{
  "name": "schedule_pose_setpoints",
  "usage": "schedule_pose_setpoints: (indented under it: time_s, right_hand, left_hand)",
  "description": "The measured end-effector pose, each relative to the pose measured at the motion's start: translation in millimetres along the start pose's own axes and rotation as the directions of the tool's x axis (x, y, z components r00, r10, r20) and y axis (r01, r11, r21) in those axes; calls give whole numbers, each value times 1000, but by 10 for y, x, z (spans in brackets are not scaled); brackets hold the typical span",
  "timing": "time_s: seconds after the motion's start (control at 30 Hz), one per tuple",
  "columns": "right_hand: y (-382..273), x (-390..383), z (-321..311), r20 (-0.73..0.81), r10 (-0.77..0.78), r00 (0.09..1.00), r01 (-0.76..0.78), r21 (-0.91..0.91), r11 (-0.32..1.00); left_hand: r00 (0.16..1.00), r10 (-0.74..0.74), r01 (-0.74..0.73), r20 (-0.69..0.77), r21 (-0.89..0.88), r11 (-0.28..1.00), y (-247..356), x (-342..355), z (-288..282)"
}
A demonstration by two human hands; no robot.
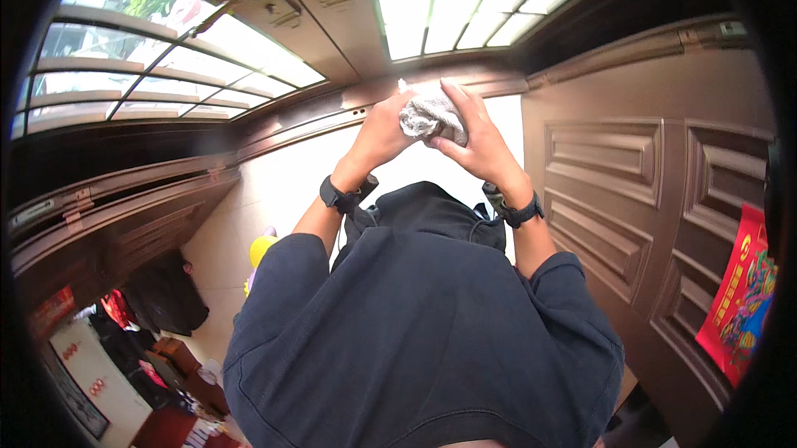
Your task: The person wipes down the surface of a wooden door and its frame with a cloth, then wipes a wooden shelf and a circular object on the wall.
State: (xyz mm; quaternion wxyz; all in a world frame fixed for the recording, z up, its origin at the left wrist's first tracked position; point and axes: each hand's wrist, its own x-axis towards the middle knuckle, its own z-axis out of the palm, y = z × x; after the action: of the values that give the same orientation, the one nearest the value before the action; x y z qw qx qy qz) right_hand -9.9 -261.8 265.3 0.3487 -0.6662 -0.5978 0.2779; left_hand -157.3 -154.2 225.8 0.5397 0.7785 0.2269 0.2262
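Note:
A crumpled white-grey cloth [432, 116] is bunched between my two hands near the top middle. My left hand [386, 132] grips its left side, with the fingertips partly hidden by it. My right hand [473, 145] wraps round its right side, thumb along the lower edge and fingers reaching over the top. Beyond the cloth runs the dark wooden sill [332, 120] of a door or window frame, above the pale tiled floor [270, 182].
Barred glazed panels [166, 66] fill the upper view. A panelled brown door [606, 166] stands at my right, with a red decorated sheet [739, 290] on it. At left are another wooden leaf [133, 207], a yellow object [261, 249] near my elbow, and stored items [170, 348] lower down.

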Motion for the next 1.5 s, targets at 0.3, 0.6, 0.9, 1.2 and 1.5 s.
schedule_pose_setpoints:
  time_s: [0.3, 0.6, 0.9, 1.2, 1.5]
  right_hand:
    - [-315, 976, 107, -24, -387, 922, 381, -134, 915]
    - [-207, 1995, 76, -169, -505, 846, 446, -296, 845]
    - [115, 2276, 218, -1, -431, 902, 395, -400, 827]
    - [318, 2040, -272, -113, -208, 971, 157, -350, 924]
    - [113, 2023, -39, -249, -175, 953, 67, -392, 918]
  left_hand:
    - [889, 223, -96, -401, 313, 945, 141, 184, -646]
    - [818, 341, -100, -464, 469, 878, 27, 939, -1047]
    - [909, 117, 172, -399, 618, 767, -240, 1116, -1144]
    - [974, 19, 96, -225, 488, 868, -124, 1625, -779]
    - [988, 96, -19, -122, 517, 856, -258, 1501, -956]
